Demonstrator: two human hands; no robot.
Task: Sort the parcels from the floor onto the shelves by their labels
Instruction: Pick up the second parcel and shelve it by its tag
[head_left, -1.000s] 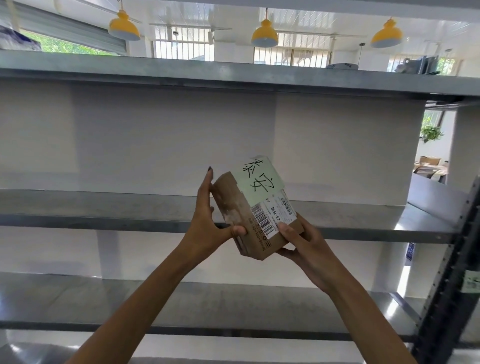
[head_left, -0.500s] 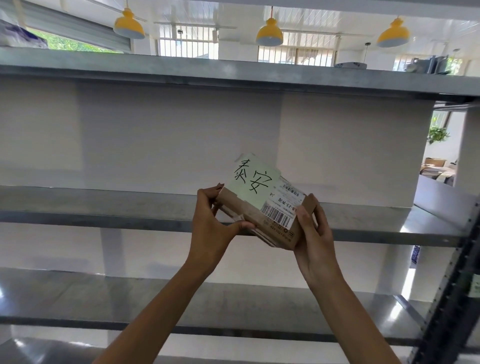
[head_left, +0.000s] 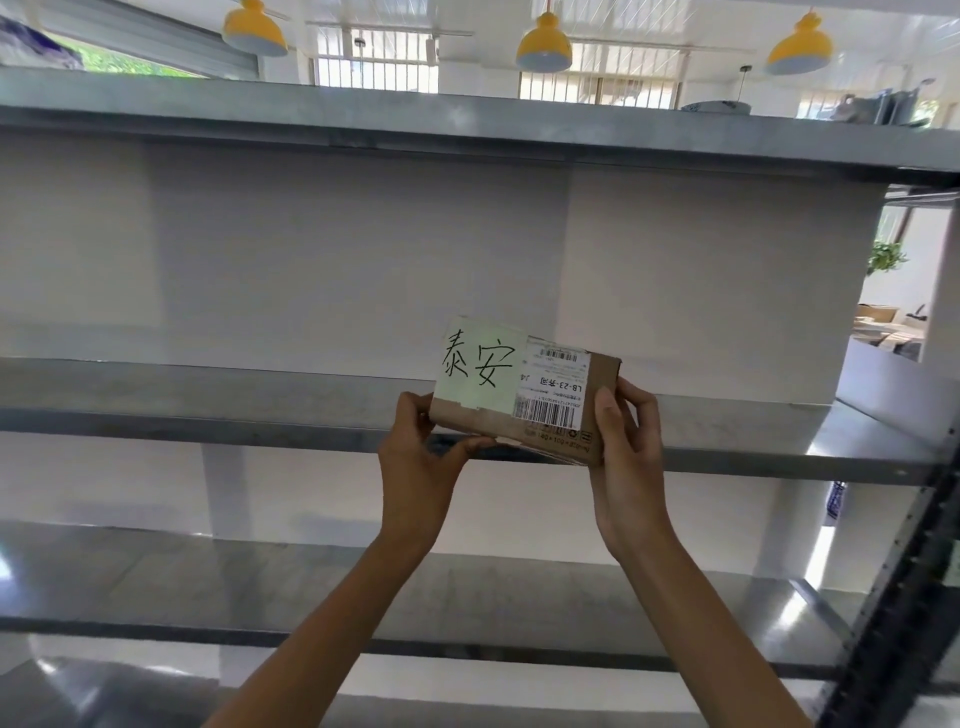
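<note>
The left hand curls round the parcel's 9 o'clock end, thumb beneath, and the right hand round its 3 o'clock end, holding it level at the middle shelf's front edge, probably so its green label faces outward.

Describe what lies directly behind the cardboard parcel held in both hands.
Behind the parcel show the middle shelf and the white back panel. The stretch of shelf directly behind it is covered, so anything lying there cannot be seen.
</note>
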